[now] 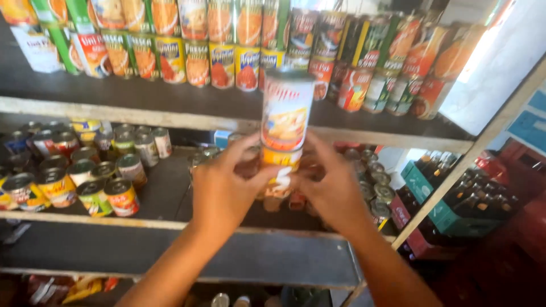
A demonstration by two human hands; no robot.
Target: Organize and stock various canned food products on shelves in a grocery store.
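— Where is the stack against your fingers?

— Your left hand [223,190] and right hand [333,193] close around the lower tin [281,165] from either side, fingers curled on its wall, thumbs towards you. The tall white tin [286,110] stands on top of it, above your fingertips, and neither hand touches it. Both tins are in front of the middle shelf [170,199].

— What crowds it?

— Small tins [94,182] sit well to the left on that shelf, and more tins [375,182] lie just behind your right hand. The top shelf's rows of tins [227,51] stand right behind the tall tin's upper half. Green crates of bottles [455,204] are off to the right.

— How does it point?

— Upright, long axis vertical, leaning slightly right at the top; labels face you.
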